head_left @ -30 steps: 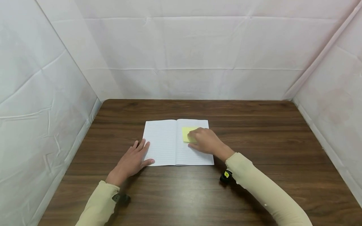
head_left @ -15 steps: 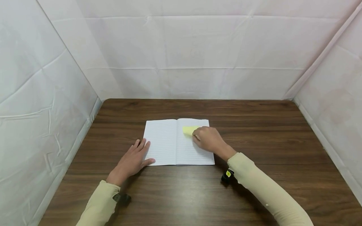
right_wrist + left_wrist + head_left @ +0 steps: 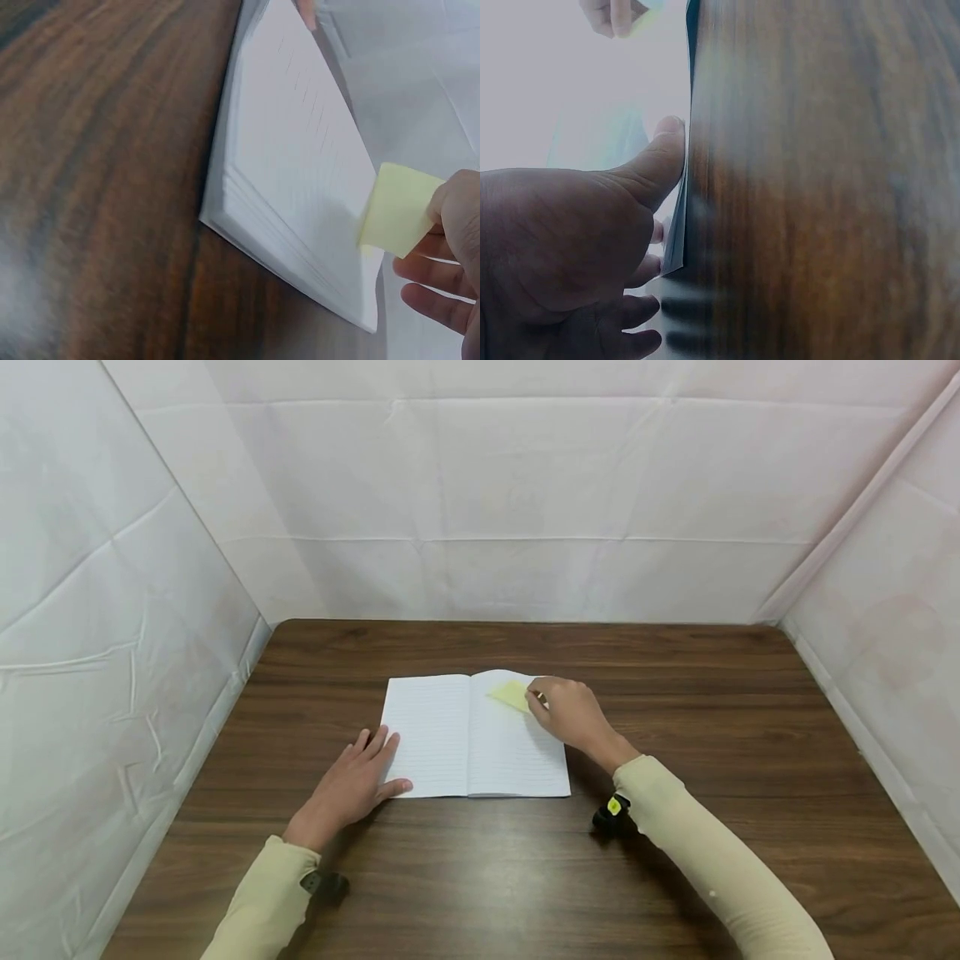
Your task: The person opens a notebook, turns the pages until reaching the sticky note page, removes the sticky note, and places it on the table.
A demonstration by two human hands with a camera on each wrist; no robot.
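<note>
Sticky note [image 3: 512,694]: yellow, pinched in the right hand [image 3: 572,714] grip, over the top of the open notebook [image 3: 472,737], right page. Left hand [image 3: 348,789]: flat, fingers straight, resting on notebook's left edge and wooden surface [image 3: 675,693]

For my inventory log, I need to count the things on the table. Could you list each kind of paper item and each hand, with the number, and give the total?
Notebook: 1
Sticky note: 1
Hands: 2, left hand, right hand
Total: 4
</note>
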